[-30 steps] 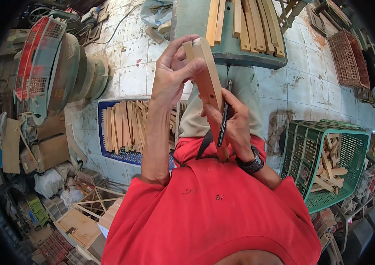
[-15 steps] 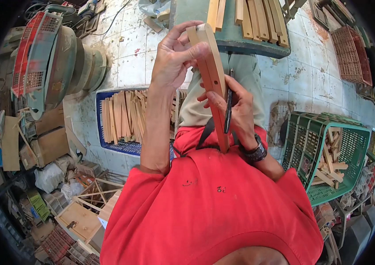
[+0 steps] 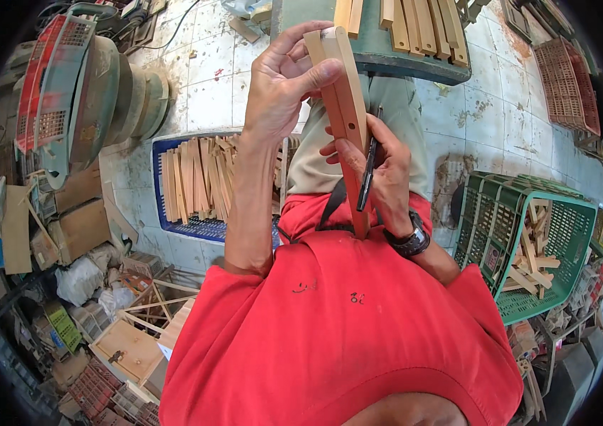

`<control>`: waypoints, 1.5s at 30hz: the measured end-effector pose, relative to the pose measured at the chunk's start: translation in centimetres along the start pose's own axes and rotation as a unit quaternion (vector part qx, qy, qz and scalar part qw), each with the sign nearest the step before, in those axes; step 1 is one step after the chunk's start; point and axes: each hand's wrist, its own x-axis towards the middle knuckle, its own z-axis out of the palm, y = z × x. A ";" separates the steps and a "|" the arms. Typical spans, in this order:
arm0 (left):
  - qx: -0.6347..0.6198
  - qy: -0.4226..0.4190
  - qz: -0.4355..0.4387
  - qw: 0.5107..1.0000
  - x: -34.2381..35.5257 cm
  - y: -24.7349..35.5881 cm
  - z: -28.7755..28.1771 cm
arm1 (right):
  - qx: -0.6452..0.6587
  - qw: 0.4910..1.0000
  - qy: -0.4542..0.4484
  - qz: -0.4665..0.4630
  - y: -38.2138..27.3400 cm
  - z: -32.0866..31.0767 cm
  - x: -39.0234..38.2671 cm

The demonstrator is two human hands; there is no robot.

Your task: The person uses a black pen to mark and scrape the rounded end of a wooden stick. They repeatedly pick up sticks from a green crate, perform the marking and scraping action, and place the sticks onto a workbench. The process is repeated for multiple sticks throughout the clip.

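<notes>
My left hand [image 3: 273,92] is closed round the far end of a pair of pale wooden slats [image 3: 338,89], thumb on top and fingers behind. The slats lie side by side, slanting down toward my red shirt; a rounded end and a small dark hole show. Further down, my right hand [image 3: 389,162] grips the same slats from the right. A black pen [image 3: 368,174] is held in that hand too, along the slats' right side. Just beyond, more wooden slats [image 3: 426,28] with holes near their ends lie on a green-topped table [image 3: 300,18].
A blue crate [image 3: 205,231] full of slats stands on the floor to the left. To the right, a tipped green crate [image 3: 490,213] holds wood pieces. A round-bodied machine [image 3: 106,92] stands at the far left, and a red-brown crate [image 3: 564,85] at the far right.
Both hands and the slats have shifted slightly away from me and to the right in view. The grips on the slats and the pen look the same.
</notes>
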 end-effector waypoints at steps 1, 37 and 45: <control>-0.003 0.001 0.001 1.000 0.0 0.0 0.0 | 0.007 1.000 0.004 -0.004 0.0 0.1 0.0; -0.130 -0.111 0.069 0.983 -2.1 1.4 -0.6 | 0.292 0.940 -0.128 0.126 -2.6 -0.9 -1.2; -0.076 -0.023 -0.023 0.997 -3.0 4.5 2.7 | 0.286 0.950 -0.087 0.086 -3.7 -0.4 -1.9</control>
